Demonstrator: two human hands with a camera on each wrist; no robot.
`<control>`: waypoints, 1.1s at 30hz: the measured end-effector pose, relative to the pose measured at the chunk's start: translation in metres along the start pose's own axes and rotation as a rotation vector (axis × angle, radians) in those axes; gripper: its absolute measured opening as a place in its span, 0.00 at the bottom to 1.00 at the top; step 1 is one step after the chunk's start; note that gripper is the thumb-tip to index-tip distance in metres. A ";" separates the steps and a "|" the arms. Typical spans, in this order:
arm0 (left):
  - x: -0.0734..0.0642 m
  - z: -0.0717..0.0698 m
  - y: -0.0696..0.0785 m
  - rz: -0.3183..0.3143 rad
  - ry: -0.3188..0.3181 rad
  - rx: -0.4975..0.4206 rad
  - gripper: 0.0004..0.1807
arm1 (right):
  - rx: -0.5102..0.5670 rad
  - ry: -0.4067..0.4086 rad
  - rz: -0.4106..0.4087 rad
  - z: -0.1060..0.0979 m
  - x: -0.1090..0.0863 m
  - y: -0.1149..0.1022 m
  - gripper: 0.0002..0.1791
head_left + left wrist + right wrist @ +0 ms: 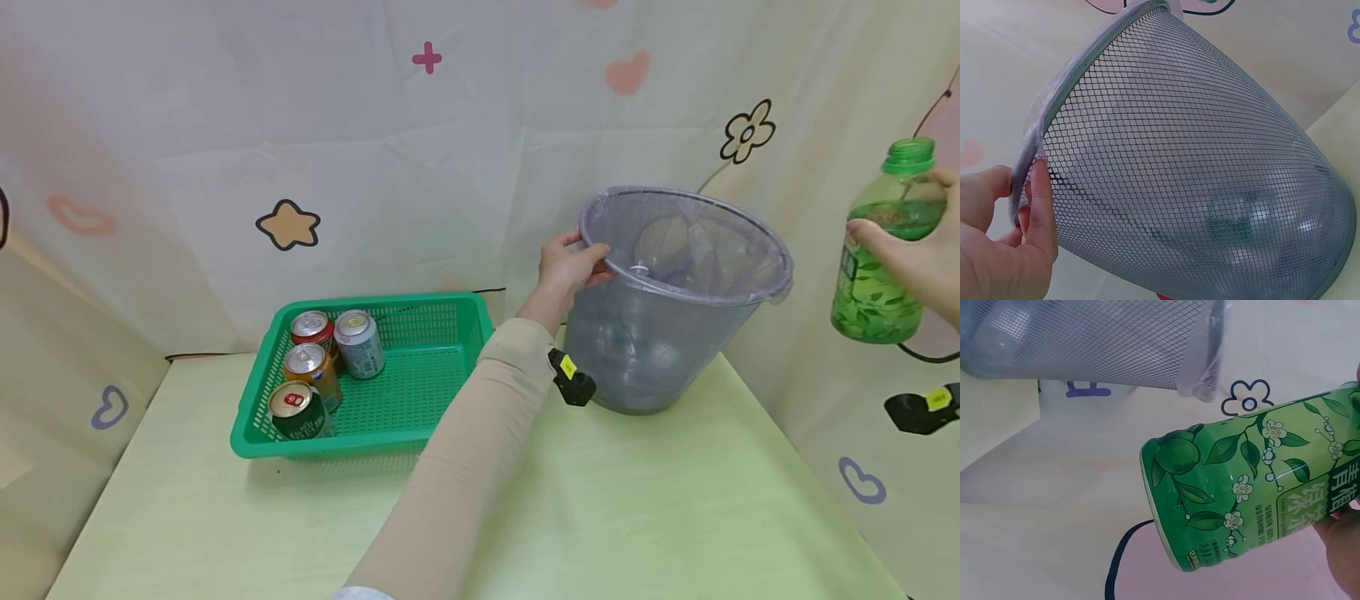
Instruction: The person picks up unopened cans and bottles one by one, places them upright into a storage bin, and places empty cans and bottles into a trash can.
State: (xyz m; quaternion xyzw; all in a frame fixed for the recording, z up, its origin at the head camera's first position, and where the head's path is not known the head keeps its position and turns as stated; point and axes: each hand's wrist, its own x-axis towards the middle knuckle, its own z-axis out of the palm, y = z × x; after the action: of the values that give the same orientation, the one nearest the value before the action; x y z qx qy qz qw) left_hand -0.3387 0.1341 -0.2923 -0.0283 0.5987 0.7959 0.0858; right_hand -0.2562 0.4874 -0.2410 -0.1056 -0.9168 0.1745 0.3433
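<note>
My left hand pinches the rim of a grey mesh wastebasket, thumb on one side and fingers on the other. The basket tilts on the table, its mouth leaning right, with a clear plastic liner folded over the rim. Through the mesh in the left wrist view, shiny shapes and a green patch show near the bottom; their kind is unclear. At the far right, in the air beside the basket, my right hand grips a green tea bottle. No cap shows on its neck. Leaves and white blossoms cover its label.
A green plastic basket stands left of the wastebasket. Several drink cans stand in its left part, among them a silver can and a dark green can. Behind the pale green table hangs a patterned curtain.
</note>
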 end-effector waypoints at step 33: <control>0.000 0.001 0.000 0.004 0.006 0.002 0.25 | 0.053 -0.133 -0.063 -0.032 0.012 -0.083 0.44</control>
State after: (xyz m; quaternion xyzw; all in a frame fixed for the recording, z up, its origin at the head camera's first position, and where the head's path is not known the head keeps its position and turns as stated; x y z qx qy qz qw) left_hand -0.3384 0.1346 -0.2918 -0.0294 0.5998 0.7954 0.0822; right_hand -0.2500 0.4227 -0.1786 -0.0557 -0.9355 0.1945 0.2898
